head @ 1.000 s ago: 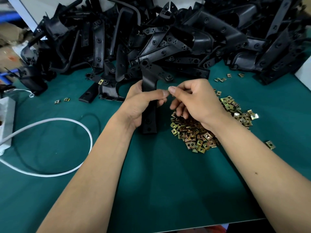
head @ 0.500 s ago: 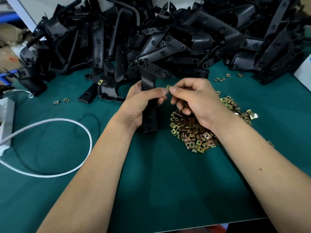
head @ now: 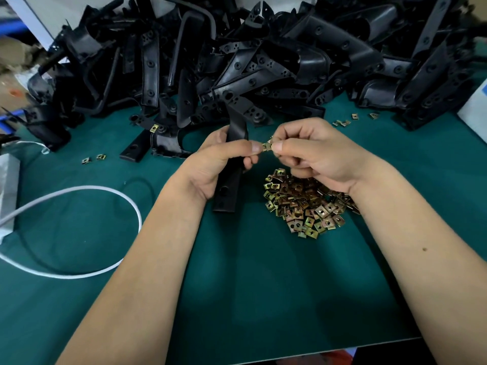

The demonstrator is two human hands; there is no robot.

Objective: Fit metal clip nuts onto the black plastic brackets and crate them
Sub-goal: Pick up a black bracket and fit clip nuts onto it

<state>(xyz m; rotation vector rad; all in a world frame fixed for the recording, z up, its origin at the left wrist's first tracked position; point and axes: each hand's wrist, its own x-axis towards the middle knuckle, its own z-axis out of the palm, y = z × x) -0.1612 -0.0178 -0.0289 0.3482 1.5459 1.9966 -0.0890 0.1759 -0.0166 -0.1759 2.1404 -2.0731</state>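
My left hand grips a long black plastic bracket upright over the green mat, its lower end near the mat. My right hand pinches a small brass-coloured clip nut between thumb and forefinger. My left thumb tip touches the nut's other side. A heap of loose clip nuts lies on the mat just under my right wrist. A big pile of black brackets fills the back of the table.
A white cable loops across the mat at the left, leading to a white box at the left edge. A few stray clip nuts lie at left and others at back right. The table's front edge runs below my forearms.
My right hand has risen off the heap with a nut and brought it up beside the bracket, where my left thumb meets it. The bracket has barely moved.
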